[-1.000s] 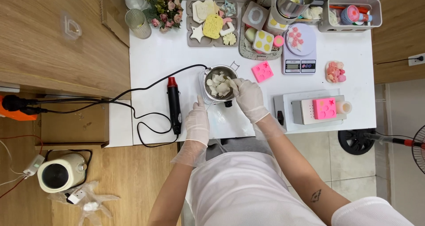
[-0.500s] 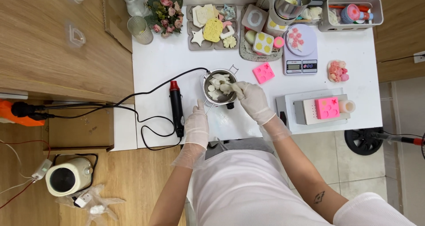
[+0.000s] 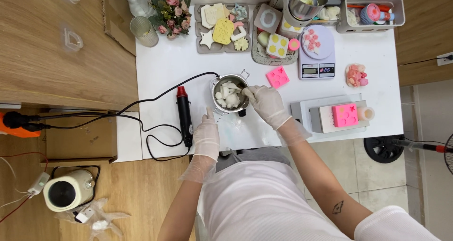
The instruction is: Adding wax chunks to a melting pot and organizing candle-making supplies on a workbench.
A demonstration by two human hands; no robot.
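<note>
A small metal pot [image 3: 216, 87] stands on the white table [image 3: 165, 66], filled with several white wax pieces [image 3: 227, 97]. My right hand [image 3: 267, 103], in a thin clear glove, rests at the pot's right rim with the fingers bent over the edge, touching the pieces. My left hand [image 3: 206, 136], also gloved, lies near the table's front edge just below the pot, by its handle, thumb pointing up. A black heat gun with a red tip [image 3: 184, 113] lies left of the left hand.
At the back stand a grey tray of shaped casts [image 3: 222, 24], flowers [image 3: 167, 12], a glass [image 3: 141, 30], a scale [image 3: 317, 62], a steel jug [image 3: 304, 3] and a white bin [image 3: 373, 12]. Pink moulds [image 3: 277, 77] [image 3: 345, 115] lie right. A kettle [image 3: 66, 194] sits on the floor.
My right hand has drawn back from over the pot's middle to its right rim. The white pieces now sit lower in the pot. The left hand has barely moved.
</note>
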